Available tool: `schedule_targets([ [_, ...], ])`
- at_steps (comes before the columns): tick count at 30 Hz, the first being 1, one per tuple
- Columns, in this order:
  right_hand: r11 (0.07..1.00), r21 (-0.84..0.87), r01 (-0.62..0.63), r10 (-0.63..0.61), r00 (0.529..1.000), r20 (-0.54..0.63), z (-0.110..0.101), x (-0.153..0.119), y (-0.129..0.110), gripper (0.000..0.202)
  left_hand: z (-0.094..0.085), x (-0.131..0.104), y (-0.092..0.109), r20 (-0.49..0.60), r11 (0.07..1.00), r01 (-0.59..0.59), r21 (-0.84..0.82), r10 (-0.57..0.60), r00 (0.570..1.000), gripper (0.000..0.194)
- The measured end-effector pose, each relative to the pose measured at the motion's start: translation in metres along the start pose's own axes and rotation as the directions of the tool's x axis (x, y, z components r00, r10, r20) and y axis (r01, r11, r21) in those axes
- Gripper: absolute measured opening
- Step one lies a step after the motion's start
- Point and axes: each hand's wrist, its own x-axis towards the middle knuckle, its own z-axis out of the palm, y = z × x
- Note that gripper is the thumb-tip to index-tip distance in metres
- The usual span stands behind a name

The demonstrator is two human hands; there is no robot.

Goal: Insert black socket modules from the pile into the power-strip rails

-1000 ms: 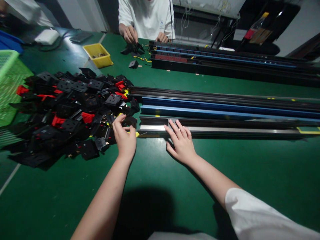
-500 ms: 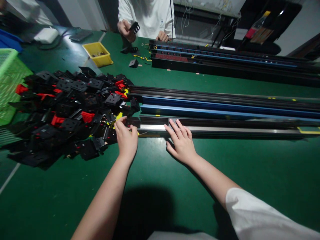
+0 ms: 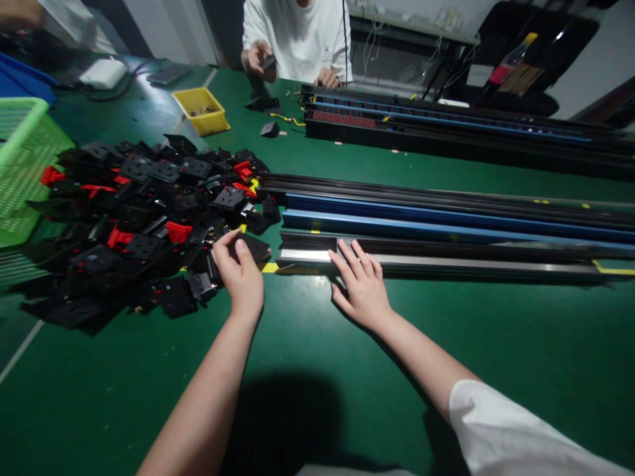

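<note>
"Black, flat, plate-shaped part [image 3: 254, 247]: where is it?"

"At the left of centre, in the person's left hand [image 3: 239, 274]. Thumb and fingers are closed on it, and it sits just beside the left end of a long black rail with a shiny silver strip [image 3: 446, 266] along its channel."

"And the right hand [image 3: 361, 281]?"

"Its fingers are spread, palm down, reaching over the rail's near edge. The fingertips touch a small, dark grey, rectangular piece [image 3: 348, 249] in the channel. I cannot tell how hard they press."

"What lies around the hands?"

"Left of the left hand, a wide heap of black, angular parts with red pieces among them [image 3: 143, 246]. Beyond the rail, two long, glossy blue bars [image 3: 397, 222] run left to right, with slim black bars [image 3: 397, 188] behind them. All rest on a smooth green tabletop [image 3: 307, 317]."

"Farther out?"

"At the far left, a bright green plastic mesh basket [image 3: 30, 172]; right of it, a yellow plastic tray [image 3: 214, 122] of small parts. Across the table, a co-worker in a white T-shirt [image 3: 302, 46] holds up a small dark piece [image 3: 268, 61]."
</note>
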Motion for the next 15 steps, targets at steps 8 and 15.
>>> schedule_targets([
  [8,1.000,0.005,-0.007,0.007,1.000,0.007,-0.001,0.000,0.000,0.066,0.005,0.000,-0.010,-0.033,0.990,0.097,-0.103,-0.101,0.994,0.032],
  [15,1.000,0.013,-0.003,0.003,1.000,0.001,-0.001,0.001,-0.001,0.065,0.004,0.003,-0.001,0.181,0.995,0.079,-0.062,-0.067,0.981,0.041],
])
